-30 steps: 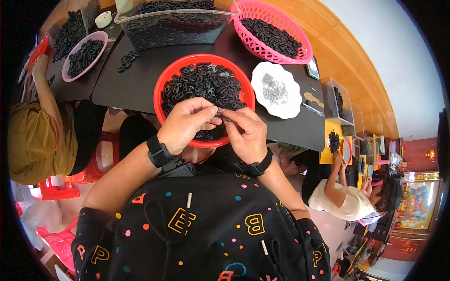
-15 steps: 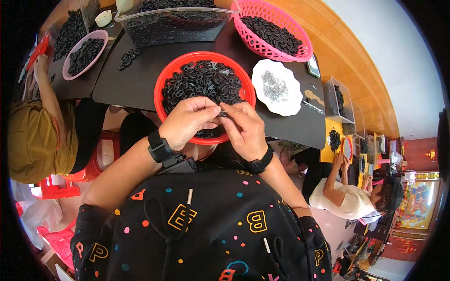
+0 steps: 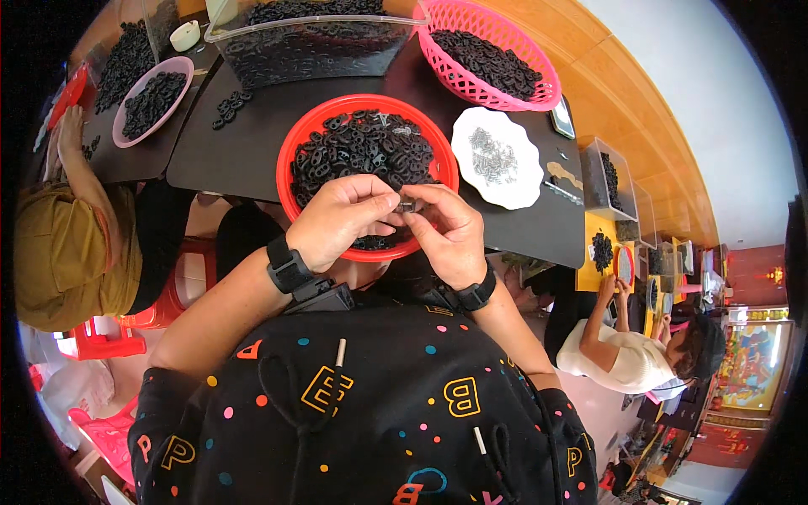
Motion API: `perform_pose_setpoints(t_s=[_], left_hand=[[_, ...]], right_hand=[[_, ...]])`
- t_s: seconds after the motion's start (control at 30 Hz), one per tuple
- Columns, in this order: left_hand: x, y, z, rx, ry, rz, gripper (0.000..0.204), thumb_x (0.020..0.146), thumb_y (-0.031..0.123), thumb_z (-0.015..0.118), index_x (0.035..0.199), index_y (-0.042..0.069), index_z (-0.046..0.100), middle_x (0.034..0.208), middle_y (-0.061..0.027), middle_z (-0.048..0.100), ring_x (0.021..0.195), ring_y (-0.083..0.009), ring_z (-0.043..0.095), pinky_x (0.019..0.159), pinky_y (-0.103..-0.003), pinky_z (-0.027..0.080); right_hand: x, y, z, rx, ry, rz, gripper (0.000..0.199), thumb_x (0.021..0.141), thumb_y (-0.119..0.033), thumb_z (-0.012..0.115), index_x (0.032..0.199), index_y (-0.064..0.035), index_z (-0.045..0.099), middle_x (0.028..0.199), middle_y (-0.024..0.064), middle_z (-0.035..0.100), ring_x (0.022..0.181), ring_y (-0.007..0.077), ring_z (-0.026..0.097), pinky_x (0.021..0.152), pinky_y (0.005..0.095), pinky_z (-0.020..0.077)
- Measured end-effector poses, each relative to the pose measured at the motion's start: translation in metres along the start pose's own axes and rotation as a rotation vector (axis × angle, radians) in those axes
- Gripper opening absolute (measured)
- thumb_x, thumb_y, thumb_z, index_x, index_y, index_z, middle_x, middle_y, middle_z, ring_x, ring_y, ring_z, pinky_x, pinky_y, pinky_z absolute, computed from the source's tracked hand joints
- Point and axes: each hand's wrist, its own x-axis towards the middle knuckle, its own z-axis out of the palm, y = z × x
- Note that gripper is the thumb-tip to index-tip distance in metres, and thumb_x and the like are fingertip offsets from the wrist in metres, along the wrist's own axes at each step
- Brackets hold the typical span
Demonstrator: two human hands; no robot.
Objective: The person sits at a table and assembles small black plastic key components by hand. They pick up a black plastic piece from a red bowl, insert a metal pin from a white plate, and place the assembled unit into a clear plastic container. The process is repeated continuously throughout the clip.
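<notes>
Hands meet over the near rim of the red bowl [image 3: 290,147]: we see the left hand [image 3: 341,220] and the right hand [image 3: 450,231] with fingertips closed in a pinch on one small dark part [image 3: 407,204], held just above the heap of black pieces [image 3: 362,151] in that bowl. We judge that a slack pinch could drop the part into the heap, where it would be lost among its likes. Its long axis seems to run across, hand to hand, though it is too small to tell which way it points.
</notes>
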Motion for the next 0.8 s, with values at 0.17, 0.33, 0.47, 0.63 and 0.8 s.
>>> perform_pose_setpoints(t_s=[0.17,0.33,0.47,0.63,0.8], left_hand=[[0.000,-0.002,-0.001,-0.002,-0.009,0.005,0.014,0.093,0.017,0.053,0.095,0.005,0.058,0.092,-0.0034,0.062,0.085,-0.0109,0.061,0.074,-0.023,0.049],[0.000,-0.002,-0.002,0.070,-0.022,0.001,0.014,0.093,0.017,0.052,0.095,0.004,0.058,0.091,-0.0043,0.062,0.084,-0.0112,0.061,0.073,-0.024,0.048],[-0.002,-0.002,-0.002,0.117,-0.034,0.013,0.014,0.094,0.016,0.052,0.095,0.003,0.058,0.091,-0.0045,0.062,0.084,-0.0112,0.060,0.073,-0.024,0.048],[-0.005,0.005,0.000,0.153,0.035,0.028,0.015,0.093,0.018,0.053,0.094,0.005,0.058,0.086,-0.0027,0.062,0.078,-0.0093,0.059,0.067,-0.022,0.048],[-0.006,0.005,-0.001,0.237,0.040,0.060,0.015,0.093,0.019,0.054,0.091,0.006,0.059,0.080,-0.0005,0.060,0.069,-0.0066,0.056,0.062,-0.021,0.046]], right_hand=[[-0.002,0.000,0.001,0.036,-0.019,0.083,0.032,0.075,0.003,0.064,0.107,-0.0031,0.062,0.090,0.0064,0.061,0.078,0.0130,0.058,0.067,0.0242,0.0470],[-0.003,0.006,0.001,0.073,-0.028,0.069,0.030,0.076,0.002,0.064,0.106,-0.0030,0.062,0.082,0.0036,0.058,0.072,0.0098,0.056,0.064,0.0228,0.0459],[-0.002,0.005,0.000,0.153,-0.069,0.112,0.027,0.078,0.004,0.063,0.104,-0.0032,0.060,0.080,-0.0002,0.054,0.070,0.0062,0.052,0.061,0.0202,0.0439],[-0.002,-0.001,-0.003,0.232,-0.058,0.159,0.029,0.080,0.008,0.061,0.105,-0.0032,0.055,0.081,-0.0035,0.050,0.070,0.0036,0.048,0.060,0.0173,0.0404],[-0.003,-0.008,-0.005,0.271,-0.059,0.151,0.030,0.079,0.010,0.060,0.106,-0.0016,0.053,0.082,-0.0033,0.049,0.072,0.0031,0.047,0.062,0.0171,0.0397]])
